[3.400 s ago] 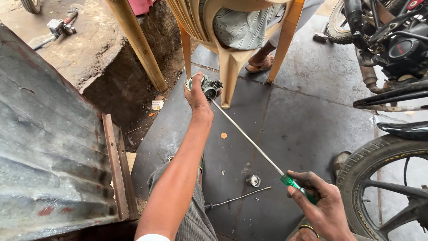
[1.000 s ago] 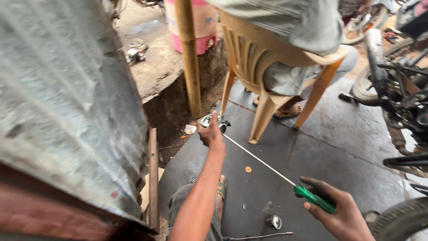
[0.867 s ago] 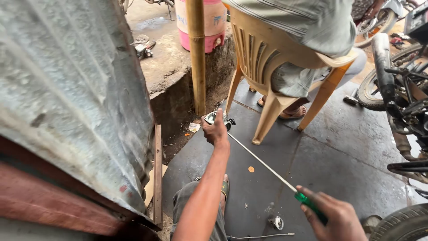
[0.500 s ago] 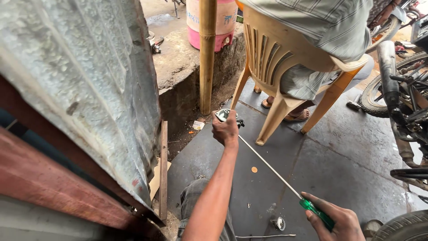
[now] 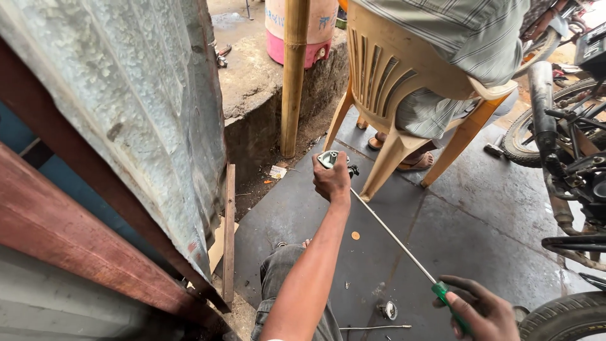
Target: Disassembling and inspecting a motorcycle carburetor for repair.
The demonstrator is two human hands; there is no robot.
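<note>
Stretching left hand (image 5: 331,180), clutching metal part (image 5: 328,158)

view tilted up+left | metal sheet (image 5: 126,113) looms larger | hands (image 5: 331,180) unmoved

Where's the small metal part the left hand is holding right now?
Head view, upper centre: the small metal part sits in the outstretched left hand, just left of the plastic chair and its front leg, right of the bamboo pole.

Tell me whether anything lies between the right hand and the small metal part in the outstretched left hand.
Nothing visible blocks that line. The long screwdriver runs from the right hand straight to the metal part gripped by the left hand. Below its shaft lies only dark floor. The plastic chair leg stands just beside the line, not across it.
</note>
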